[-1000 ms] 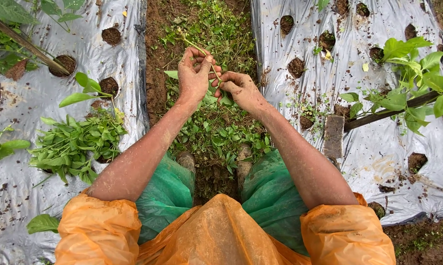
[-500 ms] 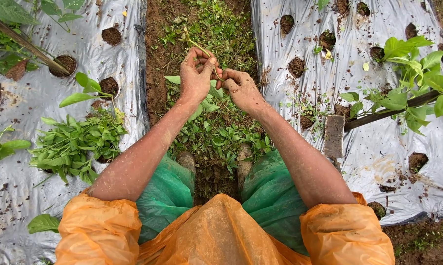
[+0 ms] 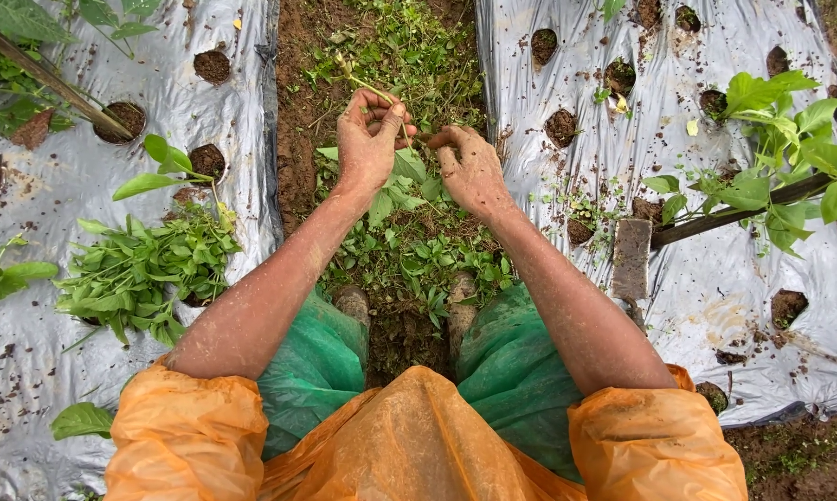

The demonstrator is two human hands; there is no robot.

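Observation:
My left hand is closed around a thin green plant stem whose tip sticks out above the fingers. My right hand pinches the lower end of the same stem, right beside the left thumb. A few green leaves hang below both hands. Both hands hover over a weedy soil furrow between two beds. My muddy boots stand in the furrow below.
Silver plastic mulch with round soil holes covers the bed on each side. A heap of picked green leaves lies on the left sheet. A leafy plant on a slanted stake stands at the right, another stake at upper left.
The stem tip has shortened above my left hand as both hands drew together and shifted slightly. My right fingers have closed onto the stem near the left thumb.

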